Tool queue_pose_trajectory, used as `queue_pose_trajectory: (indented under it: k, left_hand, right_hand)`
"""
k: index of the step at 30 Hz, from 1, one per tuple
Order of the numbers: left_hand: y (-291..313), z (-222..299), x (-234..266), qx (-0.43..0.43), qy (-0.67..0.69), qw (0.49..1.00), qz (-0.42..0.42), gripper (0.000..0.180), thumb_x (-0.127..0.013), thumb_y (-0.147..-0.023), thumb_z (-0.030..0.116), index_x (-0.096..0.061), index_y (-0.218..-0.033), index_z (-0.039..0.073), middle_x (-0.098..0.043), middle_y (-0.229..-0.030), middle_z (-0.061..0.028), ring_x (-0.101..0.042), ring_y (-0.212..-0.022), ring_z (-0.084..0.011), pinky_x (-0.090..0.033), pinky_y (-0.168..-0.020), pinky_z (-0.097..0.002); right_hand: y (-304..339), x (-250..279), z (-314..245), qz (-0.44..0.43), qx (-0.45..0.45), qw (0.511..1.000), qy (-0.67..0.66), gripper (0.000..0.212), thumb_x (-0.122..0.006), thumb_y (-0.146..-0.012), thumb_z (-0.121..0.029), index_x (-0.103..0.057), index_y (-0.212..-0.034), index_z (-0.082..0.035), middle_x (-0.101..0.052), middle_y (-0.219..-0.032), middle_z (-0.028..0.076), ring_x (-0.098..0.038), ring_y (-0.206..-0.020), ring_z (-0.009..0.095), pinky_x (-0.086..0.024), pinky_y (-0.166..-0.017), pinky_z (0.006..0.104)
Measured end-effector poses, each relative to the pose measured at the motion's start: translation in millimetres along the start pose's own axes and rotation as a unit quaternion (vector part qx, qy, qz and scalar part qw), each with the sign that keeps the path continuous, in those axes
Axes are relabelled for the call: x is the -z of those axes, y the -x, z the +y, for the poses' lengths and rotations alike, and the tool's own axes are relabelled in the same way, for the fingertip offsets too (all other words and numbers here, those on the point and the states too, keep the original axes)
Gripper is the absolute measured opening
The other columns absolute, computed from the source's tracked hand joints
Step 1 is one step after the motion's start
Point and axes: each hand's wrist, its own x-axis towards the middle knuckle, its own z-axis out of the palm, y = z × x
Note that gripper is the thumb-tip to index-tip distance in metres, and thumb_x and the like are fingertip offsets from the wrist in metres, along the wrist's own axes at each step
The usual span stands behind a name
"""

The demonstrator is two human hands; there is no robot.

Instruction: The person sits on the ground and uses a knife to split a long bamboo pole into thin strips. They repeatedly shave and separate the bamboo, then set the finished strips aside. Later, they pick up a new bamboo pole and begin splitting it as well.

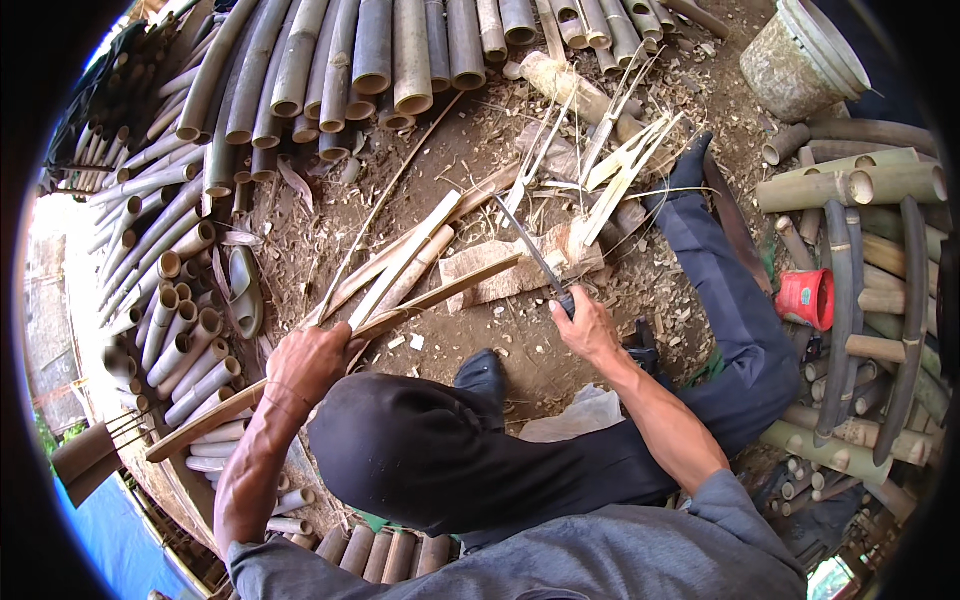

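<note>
Landmark: the wooden block (520, 268), a flat, pale, rough slab on the chip-strewn dirt.

Far left of the block, round hollow bamboo poles (180, 330) lie stacked, ends open. Nearer, the left hand (305, 362) has its fingers clamped around a bundle of flat, pale bamboo strips (400, 270); the strip tips rest on the block. Just right of the block's near edge, the right hand (585, 325) grips a knife (530, 250), its narrow grey blade lying across the block. Well right of the block sits a small red plastic cup (808, 298) among thicker green poles.
</note>
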Motion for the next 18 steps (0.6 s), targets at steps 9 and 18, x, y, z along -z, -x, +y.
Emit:
queue_pose_trajectory:
  k: [9, 18]
  left_hand:
    - [-25.3, -3.8, 6.4, -0.020, -0.035, 0.999, -0.007, 0.038, -0.048, -0.097, 0.046, -0.061, -0.088, 0.012, -0.062, -0.065, -0.0164, -0.065, -0.061, -0.0367, -0.047, -0.052, -0.0500]
    - [-9.7, 2.0, -17.2, -0.011, 0.004, 0.998, 0.060, 0.043, -0.056, -0.092, 0.050, -0.061, -0.093, 0.007, -0.060, -0.092, -0.0153, -0.064, -0.083, -0.0325, -0.052, -0.072, -0.0458]
  right_hand:
    - [-22.0, -24.8, 7.8, 0.055, 0.068, 0.996, -0.007, 0.033, -0.055, -0.097, -0.032, -0.051, -0.098, 0.001, -0.061, -0.069, 0.016, -0.062, -0.055, 0.029, -0.050, -0.052, 0.0408]
    - [-6.2, -11.7, 21.0, 0.051, -0.050, 0.995, -0.076, 0.033, -0.061, -0.090, -0.034, -0.053, -0.094, -0.002, -0.061, -0.068, 0.017, -0.063, -0.063, 0.036, -0.048, -0.059, 0.0460]
